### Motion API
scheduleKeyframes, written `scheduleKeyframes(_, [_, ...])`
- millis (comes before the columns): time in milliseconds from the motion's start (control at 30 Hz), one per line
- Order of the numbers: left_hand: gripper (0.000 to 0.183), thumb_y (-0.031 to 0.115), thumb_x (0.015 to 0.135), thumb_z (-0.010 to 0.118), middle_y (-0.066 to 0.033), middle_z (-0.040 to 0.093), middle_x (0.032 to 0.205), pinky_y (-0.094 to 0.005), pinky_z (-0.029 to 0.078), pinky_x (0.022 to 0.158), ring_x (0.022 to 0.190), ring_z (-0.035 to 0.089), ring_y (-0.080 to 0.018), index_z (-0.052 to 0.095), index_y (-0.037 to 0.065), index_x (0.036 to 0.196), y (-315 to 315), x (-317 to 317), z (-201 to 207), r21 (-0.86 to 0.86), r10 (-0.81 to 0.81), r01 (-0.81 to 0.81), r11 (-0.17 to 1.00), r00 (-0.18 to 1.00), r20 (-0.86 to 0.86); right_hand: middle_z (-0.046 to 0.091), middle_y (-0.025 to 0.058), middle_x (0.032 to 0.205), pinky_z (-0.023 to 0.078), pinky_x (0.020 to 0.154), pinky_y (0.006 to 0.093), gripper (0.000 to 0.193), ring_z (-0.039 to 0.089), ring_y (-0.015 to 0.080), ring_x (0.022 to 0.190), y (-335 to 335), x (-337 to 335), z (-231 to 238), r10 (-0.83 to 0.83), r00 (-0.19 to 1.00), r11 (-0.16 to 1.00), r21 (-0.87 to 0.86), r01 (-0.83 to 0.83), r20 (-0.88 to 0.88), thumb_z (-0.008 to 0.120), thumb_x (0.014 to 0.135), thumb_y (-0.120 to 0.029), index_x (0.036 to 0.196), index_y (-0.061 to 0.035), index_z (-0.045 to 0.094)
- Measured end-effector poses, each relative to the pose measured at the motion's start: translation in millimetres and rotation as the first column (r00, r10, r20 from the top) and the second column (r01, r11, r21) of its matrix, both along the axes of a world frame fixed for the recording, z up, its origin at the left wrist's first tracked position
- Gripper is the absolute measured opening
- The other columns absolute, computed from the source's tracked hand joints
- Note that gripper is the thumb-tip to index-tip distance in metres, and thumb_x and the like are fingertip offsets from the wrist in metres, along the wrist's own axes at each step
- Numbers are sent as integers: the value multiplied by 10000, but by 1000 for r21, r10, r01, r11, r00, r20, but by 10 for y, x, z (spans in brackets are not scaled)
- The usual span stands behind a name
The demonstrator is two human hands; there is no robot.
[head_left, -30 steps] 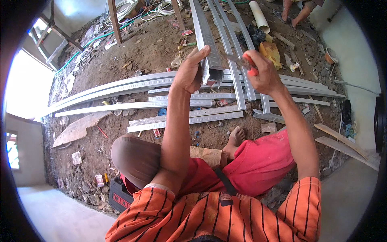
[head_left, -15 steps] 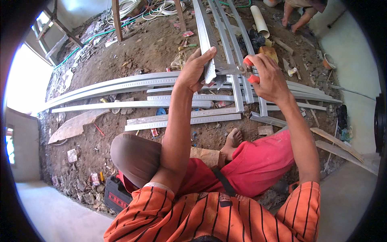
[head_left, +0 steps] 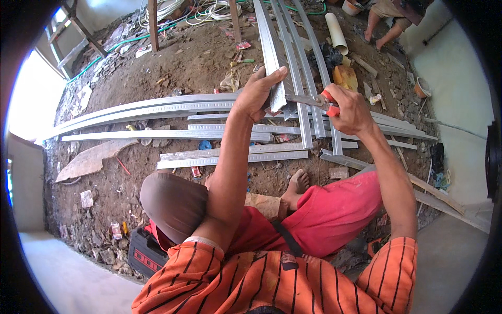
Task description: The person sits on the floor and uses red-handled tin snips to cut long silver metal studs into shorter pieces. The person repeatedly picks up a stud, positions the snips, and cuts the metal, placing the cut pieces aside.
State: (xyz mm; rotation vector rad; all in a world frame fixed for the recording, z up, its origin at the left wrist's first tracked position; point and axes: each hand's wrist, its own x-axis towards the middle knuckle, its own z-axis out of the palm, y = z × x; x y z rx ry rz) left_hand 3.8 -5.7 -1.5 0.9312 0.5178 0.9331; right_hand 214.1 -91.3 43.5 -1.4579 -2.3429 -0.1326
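My left hand point(head_left: 255, 95) is wrapped around the near end of a long silver metal channel point(head_left: 268, 44), its thumb lying along the top. The channel runs away from me, its cut end facing me. In my right hand point(head_left: 352, 111) is a pair of tin snips point(head_left: 307, 100) with orange-red grips. The fingers are closed around the grips, and the blades point left to the channel's end, by its right edge. Whether metal sits between the blades is too small to tell. Several more channels point(head_left: 308, 68) lie just right of the held one.
Other metal channels point(head_left: 151, 111) lie crosswise on the dirt floor. A black toolbox point(head_left: 145, 254) stands by my left knee. Beyond are a cream pipe point(head_left: 336, 34), coiled cables point(head_left: 212, 13) and wooden posts point(head_left: 152, 26). Another person's legs point(head_left: 384, 34) show at the far right.
The snips' grips have come closer together in my right hand. Both hands, with the channel and snips, have shifted slightly right and nearer to me.
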Motion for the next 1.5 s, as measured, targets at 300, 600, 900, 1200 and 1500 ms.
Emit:
scheduleKeyframes(300, [450,196,808,466,-220,585,963,-396,552,699,809,625,-305,425,-92,1152,122,-40,-27,-204,-160,254,945,908,388,552,175,1030,451,823,381,455,567,331,946,-5,-75,97,-51,880,997,33,76,-473,497,690,14,1142,-25,460])
scheduleKeyframes(600, [436,299,859,535,-70,554,807,-315,509,603,701,575,-180,442,-56,1094,169,25,-198,-202,-102,506,838,510,854,528,143,970,412,828,400,494,523,324,928,-139,-351,-68,-39,965,973,212,96,-261,571,632,16,1115,-30,475])
scheduleKeyframes(900, [421,274,869,539,-78,538,847,-320,534,685,743,579,-176,441,-51,1118,157,65,-141,-155,-62,583,797,334,940,527,123,1002,386,854,414,543,511,322,949,-164,-298,-81,-79,988,921,369,123,-133,608,594,30,1118,-58,499])
scheduleKeyframes(1200, [377,251,870,523,-81,532,832,-326,547,662,736,593,-188,451,-42,1097,128,70,-102,-180,-43,567,804,357,933,520,78,991,363,875,431,537,497,288,968,-157,-267,4,-183,983,882,445,156,19,677,619,-85,1128,-108,507])
scheduleKeyframes(1500, [409,330,869,527,-79,524,804,-332,538,606,705,573,-211,457,16,1120,178,88,-112,-117,-153,578,808,398,905,510,114,1014,347,922,472,549,493,329,976,-63,-181,105,-129,992,890,440,116,1,639,622,-38,1150,-68,494])
